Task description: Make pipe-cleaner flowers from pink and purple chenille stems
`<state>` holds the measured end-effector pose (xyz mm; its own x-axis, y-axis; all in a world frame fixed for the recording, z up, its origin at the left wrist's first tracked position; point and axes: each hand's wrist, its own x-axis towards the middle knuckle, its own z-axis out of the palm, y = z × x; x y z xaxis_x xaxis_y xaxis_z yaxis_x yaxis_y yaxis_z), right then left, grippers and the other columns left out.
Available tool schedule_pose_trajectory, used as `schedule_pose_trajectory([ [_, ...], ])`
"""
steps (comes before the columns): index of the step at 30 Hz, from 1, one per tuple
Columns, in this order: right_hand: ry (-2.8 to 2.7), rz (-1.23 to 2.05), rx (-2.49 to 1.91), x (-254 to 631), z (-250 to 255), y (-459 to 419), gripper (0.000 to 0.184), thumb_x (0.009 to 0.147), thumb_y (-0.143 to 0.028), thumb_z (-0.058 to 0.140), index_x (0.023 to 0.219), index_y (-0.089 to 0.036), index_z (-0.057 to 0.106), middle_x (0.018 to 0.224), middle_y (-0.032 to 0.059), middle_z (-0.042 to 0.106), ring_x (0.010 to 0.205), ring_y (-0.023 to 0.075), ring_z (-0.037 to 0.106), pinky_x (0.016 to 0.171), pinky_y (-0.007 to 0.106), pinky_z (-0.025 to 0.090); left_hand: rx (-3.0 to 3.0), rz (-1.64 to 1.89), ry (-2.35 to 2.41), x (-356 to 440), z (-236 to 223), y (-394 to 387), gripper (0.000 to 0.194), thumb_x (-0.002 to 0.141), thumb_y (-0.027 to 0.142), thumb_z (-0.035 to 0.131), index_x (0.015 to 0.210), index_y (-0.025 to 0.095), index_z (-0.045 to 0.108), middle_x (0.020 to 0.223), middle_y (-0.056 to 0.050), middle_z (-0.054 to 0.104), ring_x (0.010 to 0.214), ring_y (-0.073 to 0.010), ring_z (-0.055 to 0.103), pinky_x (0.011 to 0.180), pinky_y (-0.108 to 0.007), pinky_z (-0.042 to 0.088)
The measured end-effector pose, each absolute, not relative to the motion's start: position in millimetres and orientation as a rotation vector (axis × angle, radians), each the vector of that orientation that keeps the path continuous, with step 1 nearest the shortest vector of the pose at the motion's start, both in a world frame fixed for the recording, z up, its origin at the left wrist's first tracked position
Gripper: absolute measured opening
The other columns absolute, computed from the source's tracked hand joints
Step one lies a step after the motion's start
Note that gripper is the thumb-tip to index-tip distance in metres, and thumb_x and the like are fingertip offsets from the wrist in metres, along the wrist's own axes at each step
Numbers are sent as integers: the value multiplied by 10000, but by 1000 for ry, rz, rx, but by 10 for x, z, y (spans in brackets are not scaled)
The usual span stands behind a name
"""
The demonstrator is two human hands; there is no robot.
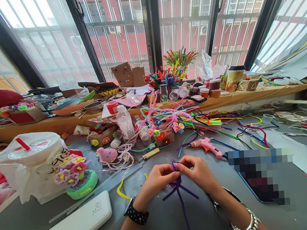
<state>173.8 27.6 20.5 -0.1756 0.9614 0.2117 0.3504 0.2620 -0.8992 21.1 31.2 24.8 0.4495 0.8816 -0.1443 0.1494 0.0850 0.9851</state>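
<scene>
Both my hands meet over the grey table [160,218], pinching a bundle of purple pipe cleaners [179,191] whose loose ends hang down and spread toward me. My left hand [158,179], with a black watch on its wrist, grips the bundle from the left. My right hand [198,171], wearing a silver bracelet, pinches the top of the bundle from the right. Fingers of both hands are closed on the purple stems.
A pink glue gun [206,145] lies just beyond my hands, by a heap of coloured pipe cleaners [185,121]. A tablet [258,174] is at right. At left are a white power bank [77,222], a flower craft [76,178] and a lidded cup in a bag [33,153].
</scene>
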Motion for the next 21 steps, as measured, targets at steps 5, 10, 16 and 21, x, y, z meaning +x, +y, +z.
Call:
schedule_pose_trajectory([
  [5,-1637,912,-1205,1729,225,266,244,718,-367,519,644,-146,592,591,27,583,564,152,504,517,239,369,1400,662,929,232,235,293,182,590,284,651,618,134,551,534,40,509,488,-73,435,470,-183,312],
  [10,-1602,932,-1205,1734,237,256,274,729,-384,508,656,-135,596,595,24,573,566,140,490,520,231,372,1427,695,929,261,246,273,186,630,303,617,635,133,544,545,36,508,496,-73,439,476,-184,316],
  [16,-1513,1049,-1142,1736,249,243,274,725,-400,510,668,-138,569,579,-2,538,542,115,472,501,210,368,1466,693,941,268,264,246,213,620,319,628,606,134,523,529,25,542,480,-75,454,449,-181,305],
  [21,-1597,1065,-1188,1764,231,280,271,668,-410,567,620,-144,546,563,-7,528,530,115,455,479,210,339,1374,755,929,259,274,268,241,596,303,654,566,133,486,485,52,483,442,-49,393,437,-174,278],
])
